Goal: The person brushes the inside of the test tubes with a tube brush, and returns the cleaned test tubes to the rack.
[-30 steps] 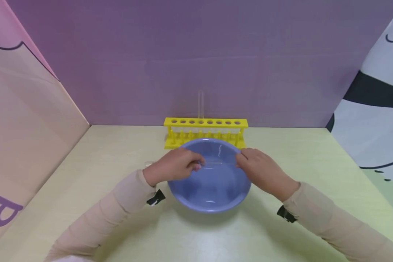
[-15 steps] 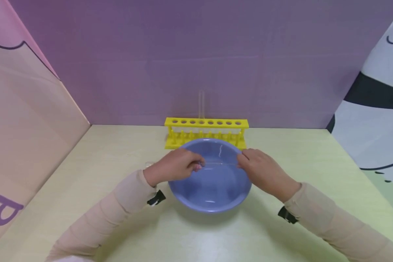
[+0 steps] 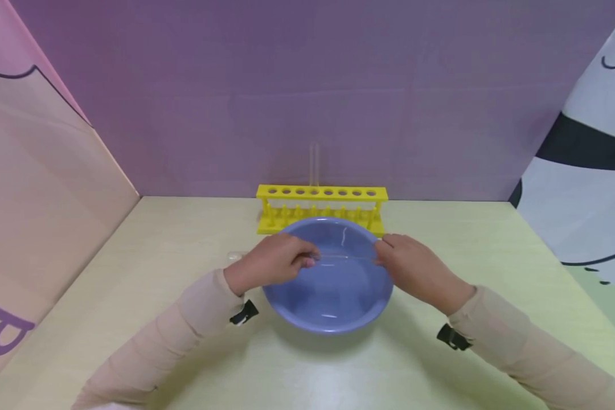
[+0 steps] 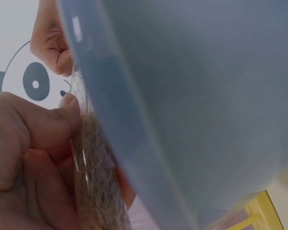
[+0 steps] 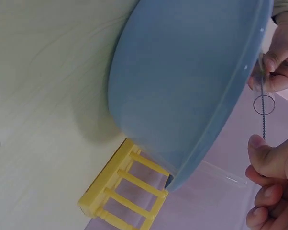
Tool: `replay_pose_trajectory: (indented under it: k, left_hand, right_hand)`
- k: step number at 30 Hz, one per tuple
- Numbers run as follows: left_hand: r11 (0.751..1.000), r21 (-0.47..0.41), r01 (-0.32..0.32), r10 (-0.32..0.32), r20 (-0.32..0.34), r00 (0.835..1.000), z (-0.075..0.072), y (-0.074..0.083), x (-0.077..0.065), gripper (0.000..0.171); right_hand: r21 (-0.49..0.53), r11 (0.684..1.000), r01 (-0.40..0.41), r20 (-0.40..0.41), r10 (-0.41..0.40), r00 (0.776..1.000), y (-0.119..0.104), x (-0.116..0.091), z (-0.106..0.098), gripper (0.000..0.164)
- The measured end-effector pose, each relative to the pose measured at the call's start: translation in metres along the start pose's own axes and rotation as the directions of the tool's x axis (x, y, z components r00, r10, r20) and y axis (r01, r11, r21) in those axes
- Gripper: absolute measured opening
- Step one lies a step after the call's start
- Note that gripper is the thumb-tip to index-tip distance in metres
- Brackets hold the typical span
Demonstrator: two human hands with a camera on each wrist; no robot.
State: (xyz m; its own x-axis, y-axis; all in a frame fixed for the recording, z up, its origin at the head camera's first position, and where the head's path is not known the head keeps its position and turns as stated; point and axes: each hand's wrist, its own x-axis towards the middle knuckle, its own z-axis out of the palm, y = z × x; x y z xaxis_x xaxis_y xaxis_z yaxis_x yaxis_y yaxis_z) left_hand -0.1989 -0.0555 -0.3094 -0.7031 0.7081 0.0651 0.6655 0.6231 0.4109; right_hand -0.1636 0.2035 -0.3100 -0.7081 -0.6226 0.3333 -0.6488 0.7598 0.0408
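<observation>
A clear glass test tube point(image 3: 338, 257) lies level above the blue bowl point(image 3: 328, 319), its long axis running left to right across the bowl's opening, roughly parallel to the yellow rack point(image 3: 322, 193) that stands just behind the bowl. The tube spans the gap between the two hands, so neither hand is much nearer than the other: each meets one end.

The left hand point(image 3: 277, 262) has its thumb and fingers curled and pinched round the tube's left end, over the bowl's left rim. The left wrist view shows the thumb pressed against the glass, with brownish bristles of a brush point(image 4: 98, 187) packed inside it.

The right hand point(image 3: 410, 267) sits over the bowl's right rim with its fingers closed in a pinch. In the right wrist view it holds a thin twisted wire point(image 5: 263, 112) that ends in a small loop and runs toward the tube's mouth; this appears to be the brush's handle.

The tube is thin and nearly invisible against the blue of the bowl, marked mainly by a pale highlight. Another clear tube point(image 3: 315, 162) stands upright in the rack behind the bowl.
</observation>
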Motion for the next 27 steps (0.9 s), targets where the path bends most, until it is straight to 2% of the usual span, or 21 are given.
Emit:
replay_pose_trajectory:
  k: [9,13,18,27]
  left_hand:
    - [0.997,0.060,-0.037,0.041,-0.078,0.996,0.005,-0.001,0.000,0.022]
    - [0.994,0.088,-0.065,0.075,-0.105,0.992,0.005,-0.001,-0.001,0.019]
    - [0.988,0.124,-0.090,0.110,-0.161,0.981,0.008,-0.002,-0.003,0.018]
    - [0.961,0.250,-0.117,0.181,-0.253,0.950,0.014,-0.004,-0.007,0.017]
  right_hand:
    - [0.189,0.980,-0.060,0.064,0.049,0.997,0.004,-0.001,-0.006,0.026]
    - [0.251,0.967,-0.048,0.066,0.032,0.997,0.009,0.000,-0.006,0.023]
    - [0.353,0.934,-0.044,0.073,0.019,0.997,0.015,0.000,-0.004,0.020]
    - [0.461,0.872,-0.163,0.233,0.058,0.971,0.026,-0.002,-0.008,0.021]
